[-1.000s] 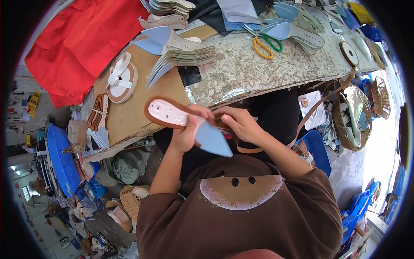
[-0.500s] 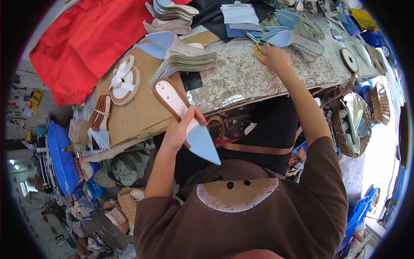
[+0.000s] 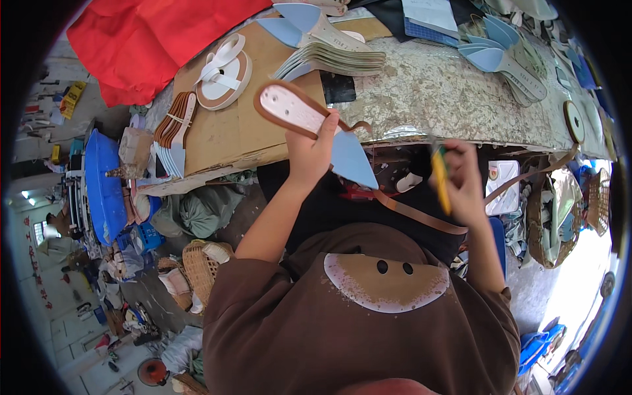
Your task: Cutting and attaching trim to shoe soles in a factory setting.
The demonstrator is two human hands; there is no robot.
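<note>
My left hand (image 3: 311, 153) is closed on a shoe insole (image 3: 293, 110), held above my lap near the table edge. Its rounded heel end is whitish with small holes and a brown rim; its pointed toe is light blue and faces down toward me. A narrow brown leather strip (image 3: 421, 215) runs from beside the insole across my lap to the right. In my right hand (image 3: 466, 184) are yellow-handled scissors (image 3: 440, 179), blurred by motion, with the blades upward. They are to the right of the insole, apart from it.
On the worn table (image 3: 421, 79) lie a stack of insoles (image 3: 345, 58), a bundle of brown-rimmed insoles (image 3: 174, 131), a roll of white tape (image 3: 224, 82) and more blue insoles (image 3: 503, 62). Red cloth (image 3: 145, 46) covers the far left. A basket (image 3: 552, 217) stands at right.
My right hand has picked up the scissors from the far part of the table and drawn them back toward me. My left hand still holds the insole; the view has shifted.
</note>
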